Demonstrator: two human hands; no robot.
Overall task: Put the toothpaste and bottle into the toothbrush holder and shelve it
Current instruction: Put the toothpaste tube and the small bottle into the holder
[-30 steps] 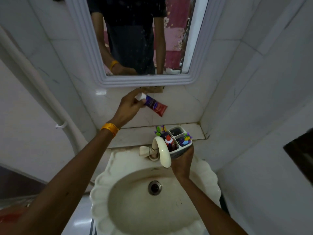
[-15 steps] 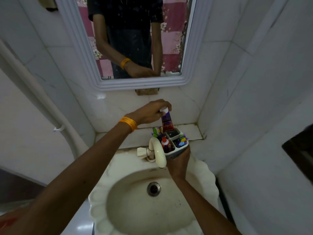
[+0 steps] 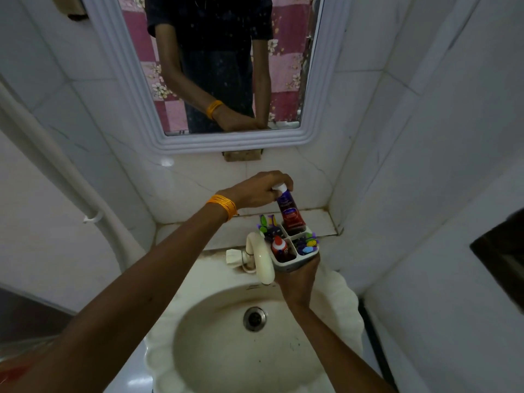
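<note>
My right hand [image 3: 299, 275] grips a white four-compartment toothbrush holder [image 3: 292, 265] from below, above the sink's back rim. A small bottle with a red and white cap [image 3: 278, 246] stands in its near-left compartment. Colourful toothbrushes [image 3: 307, 245] fill the left-rear and right compartments. My left hand [image 3: 259, 191] pinches the white cap of a purple and red toothpaste tube [image 3: 289, 212]. The tube stands upright, cap up, with its flat end inside the far compartment.
A cream tap [image 3: 259, 258] curves over the sink [image 3: 226, 341] just left of the holder. A tiled ledge [image 3: 320, 222] runs behind the sink under the white-framed mirror [image 3: 226, 140]. A white pipe [image 3: 56, 171] runs down the left wall.
My left hand swung the toothpaste from a slanted hold under the mirror down over the holder. The tube has turned upright and its lower end has sunk into the far compartment.
</note>
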